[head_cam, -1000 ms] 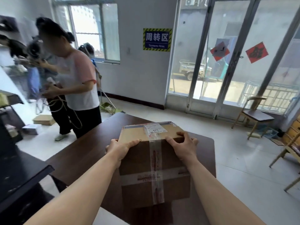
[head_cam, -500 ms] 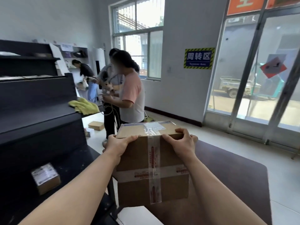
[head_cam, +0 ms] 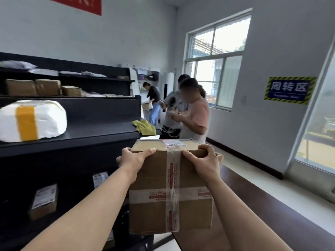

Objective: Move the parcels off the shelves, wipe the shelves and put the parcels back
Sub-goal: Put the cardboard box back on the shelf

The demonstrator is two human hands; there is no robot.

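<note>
Grips, centre of frame: left grip and right grip, both bare. Each is clamped on an upper corner of one cardboard box, with the thumb on the near face and the fingers curled over the top edge.

Cardboard box: held in the air, centre to lower centre of frame, upright. It is crossed by bands of clear printed tape and has a white shipping label on its top face.

Left half of frame: black shelves, several tiers.
- Middle tier, far left: white wrapped parcel with a yellow band.
- Right end of that tier: crumpled yellow-green cloth.
- Upper tier: row of brown boxes, with flat grey bags on the tier above.
- Lower tier, lower left: small labelled boxes, in shadow.

Lower right: dark brown table, beyond the held box.

Centre background: person in a pink-sleeved top, with others standing behind.

Right wall: window and blue sign with a striped border.
</note>
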